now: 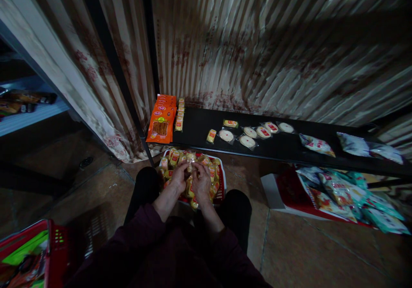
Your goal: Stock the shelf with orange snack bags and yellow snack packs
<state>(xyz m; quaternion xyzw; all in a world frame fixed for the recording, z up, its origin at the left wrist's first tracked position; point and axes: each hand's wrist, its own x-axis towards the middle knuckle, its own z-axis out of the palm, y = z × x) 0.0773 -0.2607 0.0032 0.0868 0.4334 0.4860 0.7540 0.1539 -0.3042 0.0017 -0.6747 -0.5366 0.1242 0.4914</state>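
Note:
My left hand (180,176) and my right hand (201,178) are together over a red and white basket (222,180) between my knees. Their fingers close round a small clear-wrapped snack (191,156) at the basket's far side. Many yellow wrapped snacks (174,157) fill the basket under and around both hands. On the black shelf (199,129) beyond it, a row of small yellow packs (179,116) stands beside orange packets (161,122). Two loose yellow packs (211,136) and several round white wrapped pieces (226,136) lie farther right.
White-and-red bags (317,144) lie on the shelf's right part. Below is a red and white box (280,191) with green and white bags (344,191). A red basket (49,253) stands at lower left. A striped curtain (257,43) hangs behind the shelf.

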